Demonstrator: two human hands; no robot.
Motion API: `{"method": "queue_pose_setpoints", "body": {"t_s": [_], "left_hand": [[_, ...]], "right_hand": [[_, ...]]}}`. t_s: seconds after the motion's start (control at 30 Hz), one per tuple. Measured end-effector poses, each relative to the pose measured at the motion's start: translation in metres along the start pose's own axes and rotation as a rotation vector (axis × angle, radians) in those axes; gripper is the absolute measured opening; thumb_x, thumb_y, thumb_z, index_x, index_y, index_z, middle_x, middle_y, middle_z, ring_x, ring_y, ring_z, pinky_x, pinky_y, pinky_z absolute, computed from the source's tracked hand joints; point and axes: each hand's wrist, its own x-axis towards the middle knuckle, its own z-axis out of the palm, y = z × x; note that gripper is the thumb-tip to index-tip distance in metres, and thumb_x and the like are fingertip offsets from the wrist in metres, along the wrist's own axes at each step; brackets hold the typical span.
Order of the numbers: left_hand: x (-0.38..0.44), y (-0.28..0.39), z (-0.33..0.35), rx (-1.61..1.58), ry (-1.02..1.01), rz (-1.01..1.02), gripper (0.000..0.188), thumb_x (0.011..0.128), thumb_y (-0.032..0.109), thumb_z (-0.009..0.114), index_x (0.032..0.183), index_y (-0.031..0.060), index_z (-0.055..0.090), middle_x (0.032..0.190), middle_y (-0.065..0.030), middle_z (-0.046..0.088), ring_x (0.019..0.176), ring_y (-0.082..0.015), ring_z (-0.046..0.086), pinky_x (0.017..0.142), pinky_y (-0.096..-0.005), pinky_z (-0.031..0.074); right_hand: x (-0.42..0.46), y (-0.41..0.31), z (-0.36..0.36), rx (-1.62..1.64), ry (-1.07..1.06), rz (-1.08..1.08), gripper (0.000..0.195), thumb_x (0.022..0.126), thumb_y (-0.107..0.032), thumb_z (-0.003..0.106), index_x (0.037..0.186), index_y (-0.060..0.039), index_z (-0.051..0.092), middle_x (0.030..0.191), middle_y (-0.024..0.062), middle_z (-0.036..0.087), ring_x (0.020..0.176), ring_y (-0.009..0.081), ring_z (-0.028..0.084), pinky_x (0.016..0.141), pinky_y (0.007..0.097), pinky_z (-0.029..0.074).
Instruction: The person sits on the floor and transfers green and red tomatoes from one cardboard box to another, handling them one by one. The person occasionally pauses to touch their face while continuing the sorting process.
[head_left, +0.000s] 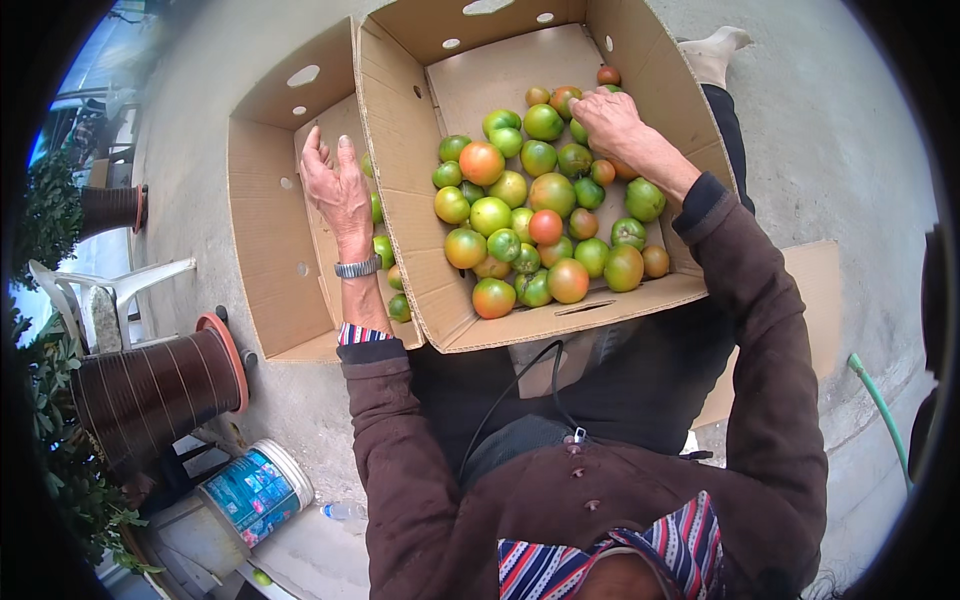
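Observation:
In front of me a large cardboard box (409, 247) holds many tomatoes, ranging from green to orange-red. My right hand (609, 124) reaches into its far right part, fingers curled down beside an orange-green tomato (565, 100). Its fingertips are hidden, so I cannot tell whether it grips one. A small reddish tomato (608, 74) lies just beyond that hand. My left hand (335, 187), with a metal-band watch (358, 266) at the wrist, is over a second cardboard box (274, 247). Its fingers are apart and hold nothing. Green tomatoes (383, 251) show along that box's right side, partly hidden.
Left of the boxes are large brown plant pots (161, 379), a white plastic chair (120, 289) and a printed bucket (259, 487). A small plastic bottle (343, 511) lies nearby. To the right are a flat cardboard sheet (810, 300) and a green hose (881, 412).

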Motion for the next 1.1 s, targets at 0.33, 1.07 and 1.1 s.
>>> {"method": "queue_pose_setpoints", "body": {"t_s": [0.33, 1.07, 1.1], "left_hand": [[-0.012, 0.010, 0.016, -0.230, -0.227, -0.049, 0.034, 0.091, 0.020, 0.067, 0.120, 0.0030, 0.065, 0.111, -0.0145, 0.065, 0.098, -0.0243, 0.065, 0.086, -0.0343, 0.053], [-0.033, 0.080, 0.004, -0.996, -1.022, -0.187, 0.090, 0.083, 0.022, 0.080, 0.153, 0.0053, 0.027, 0.143, -0.0150, 0.042, 0.123, -0.0212, 0.053, 0.103, -0.0355, 0.048], [-0.035, 0.083, 0.006, -1.000, -1.045, -0.097, 0.089, 0.082, 0.016, 0.080, 0.153, 0.0055, 0.028, 0.146, -0.0143, 0.040, 0.125, -0.0204, 0.051, 0.104, -0.0347, 0.047]], "right_hand": [[-0.006, 0.007, 0.044, -0.086, -0.043, -0.046, 0.037, 0.077, -0.002, 0.063, 0.112, -0.0102, 0.056, 0.100, 0.0136, 0.062, 0.098, 0.0317, 0.064, 0.079, 0.0437, 0.053], [-0.023, -0.088, -0.096, 0.328, 0.695, -0.564, 0.063, 0.064, -0.008, 0.076, 0.125, -0.0097, 0.057, 0.118, 0.0194, 0.059, 0.084, 0.0301, 0.064, 0.074, 0.0381, 0.052], [-0.024, -0.089, -0.096, 0.324, 0.726, -0.607, 0.063, 0.065, -0.007, 0.076, 0.125, -0.0102, 0.057, 0.118, 0.0193, 0.059, 0.085, 0.0300, 0.064, 0.075, 0.0380, 0.053]]}}
